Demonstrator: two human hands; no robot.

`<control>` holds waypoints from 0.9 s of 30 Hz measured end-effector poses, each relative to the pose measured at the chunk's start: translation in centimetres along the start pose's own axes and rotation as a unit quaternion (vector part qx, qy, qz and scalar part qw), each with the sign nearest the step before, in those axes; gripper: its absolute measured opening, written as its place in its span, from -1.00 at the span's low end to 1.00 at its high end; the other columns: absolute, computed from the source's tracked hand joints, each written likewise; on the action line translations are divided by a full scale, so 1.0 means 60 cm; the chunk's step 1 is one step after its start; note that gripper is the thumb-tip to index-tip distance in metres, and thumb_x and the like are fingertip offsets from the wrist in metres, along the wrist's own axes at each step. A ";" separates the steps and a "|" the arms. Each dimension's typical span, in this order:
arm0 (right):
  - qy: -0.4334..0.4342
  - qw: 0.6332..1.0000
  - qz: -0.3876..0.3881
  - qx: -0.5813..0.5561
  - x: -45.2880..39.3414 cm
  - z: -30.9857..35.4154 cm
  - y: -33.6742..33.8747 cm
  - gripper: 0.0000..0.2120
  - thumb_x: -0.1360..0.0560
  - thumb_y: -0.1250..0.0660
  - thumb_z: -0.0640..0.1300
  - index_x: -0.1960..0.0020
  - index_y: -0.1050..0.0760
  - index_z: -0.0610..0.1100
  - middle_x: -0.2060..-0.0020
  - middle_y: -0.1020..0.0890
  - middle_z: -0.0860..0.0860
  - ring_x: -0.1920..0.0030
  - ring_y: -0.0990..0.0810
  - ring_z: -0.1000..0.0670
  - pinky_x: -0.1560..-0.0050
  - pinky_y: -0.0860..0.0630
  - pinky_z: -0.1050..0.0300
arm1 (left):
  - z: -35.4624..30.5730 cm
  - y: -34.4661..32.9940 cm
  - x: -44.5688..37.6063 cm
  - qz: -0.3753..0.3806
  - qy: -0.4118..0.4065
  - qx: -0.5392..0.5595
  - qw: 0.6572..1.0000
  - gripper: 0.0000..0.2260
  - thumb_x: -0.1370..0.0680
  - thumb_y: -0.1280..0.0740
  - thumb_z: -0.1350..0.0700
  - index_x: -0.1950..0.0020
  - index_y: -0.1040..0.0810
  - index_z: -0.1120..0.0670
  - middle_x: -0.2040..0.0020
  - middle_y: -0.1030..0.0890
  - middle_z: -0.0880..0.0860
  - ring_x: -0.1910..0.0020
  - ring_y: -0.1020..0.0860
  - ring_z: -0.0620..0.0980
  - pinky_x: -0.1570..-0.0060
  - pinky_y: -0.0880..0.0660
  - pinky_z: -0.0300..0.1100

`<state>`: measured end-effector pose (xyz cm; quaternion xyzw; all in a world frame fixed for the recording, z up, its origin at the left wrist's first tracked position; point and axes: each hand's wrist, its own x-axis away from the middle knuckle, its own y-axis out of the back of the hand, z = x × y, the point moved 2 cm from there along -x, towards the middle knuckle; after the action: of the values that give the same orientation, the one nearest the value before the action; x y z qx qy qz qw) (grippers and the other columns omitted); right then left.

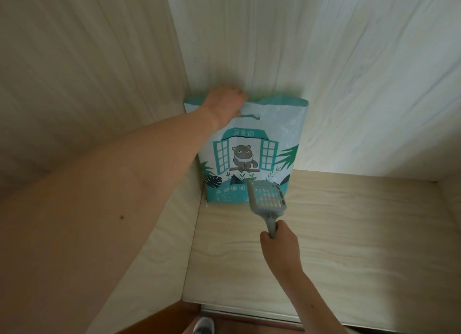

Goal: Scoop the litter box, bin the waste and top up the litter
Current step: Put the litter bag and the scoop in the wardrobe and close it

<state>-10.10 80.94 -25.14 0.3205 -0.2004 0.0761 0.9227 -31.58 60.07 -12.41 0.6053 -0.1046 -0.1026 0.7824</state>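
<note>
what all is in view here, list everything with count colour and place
litter bag: one, teal and pale blue with a grey cat picture, standing upright in the back left corner of the shelf
scoop: one, grey, slotted, held up in front of the bag's lower right
shelf: one, light wood, with wood walls around
shoe: one, grey, bottom edge
left hand: grips the bag's top edge
right hand: grips the scoop handle

Left hand [225,101] outstretched, right hand [279,241] fisted.
</note>
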 end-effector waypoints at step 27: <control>-0.053 0.998 0.030 0.009 -0.019 -0.132 -0.209 -0.76 -0.62 -0.10 -0.10 -0.03 -0.39 -0.28 0.14 -0.55 -0.14 0.14 -0.55 -0.17 0.25 -0.35 0.09 | -0.335 -0.357 0.365 0.125 0.530 0.719 0.432 -0.88 -0.54 -0.29 0.15 0.17 -0.55 0.14 0.14 -0.60 0.14 0.15 -0.57 0.09 0.02 -0.53 -0.04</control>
<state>-5.18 76.04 -38.32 0.3260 -0.2575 0.0890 0.9052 -5.54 67.12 -37.23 0.8655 0.2199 0.4491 -0.0286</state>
